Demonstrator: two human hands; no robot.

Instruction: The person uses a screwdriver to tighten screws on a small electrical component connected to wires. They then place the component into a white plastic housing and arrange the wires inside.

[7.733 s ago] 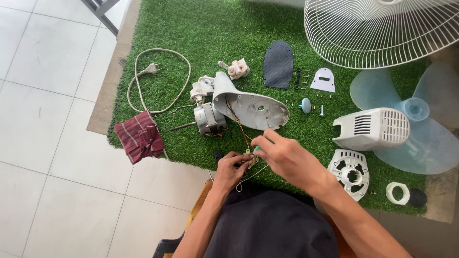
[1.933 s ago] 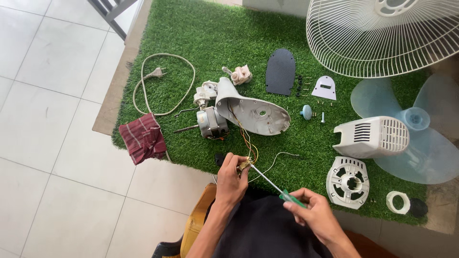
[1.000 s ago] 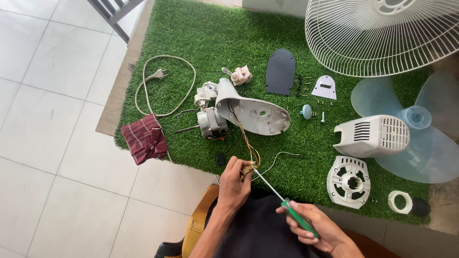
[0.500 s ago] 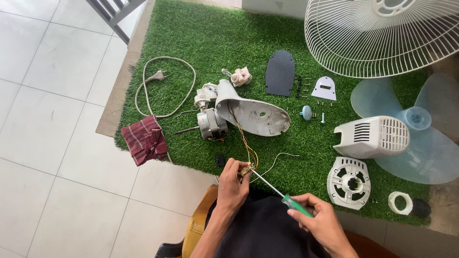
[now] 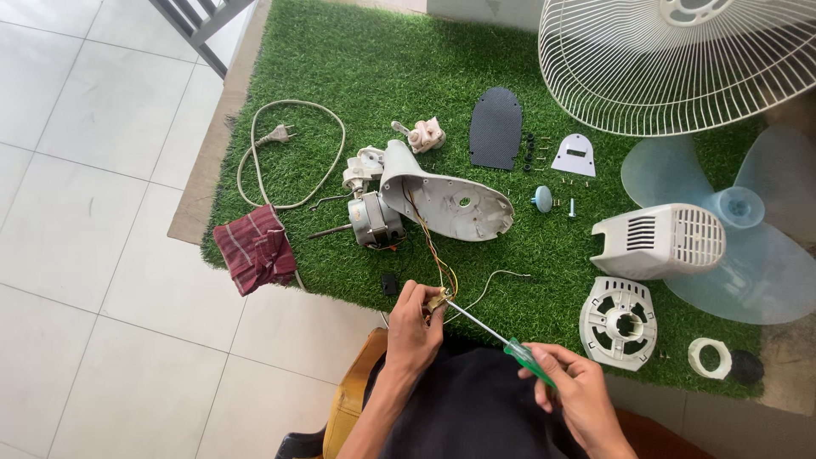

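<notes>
My left hand [image 5: 414, 325] pinches a small brass-coloured part [image 5: 438, 299] at the end of a bundle of coloured wires [image 5: 433, 255]. Those wires run up to a grey fan neck housing [image 5: 446, 197] lying on the green turf, next to a bare motor [image 5: 371, 220]. My right hand [image 5: 571, 387] grips the green handle of a screwdriver [image 5: 490, 331]. Its metal tip touches the part in my left hand.
A white wire guard [image 5: 680, 59], pale blue blade [image 5: 748, 238], white motor cover [image 5: 659, 242], round vented plate [image 5: 619, 321] and white ring [image 5: 709, 357] lie at right. A power cord [image 5: 285, 153] and red cloth [image 5: 255, 248] lie at left, by white floor tiles.
My right hand let go of the wires, took up the green screwdriver and set its tip on the part. My left hand has held the wire end throughout.
</notes>
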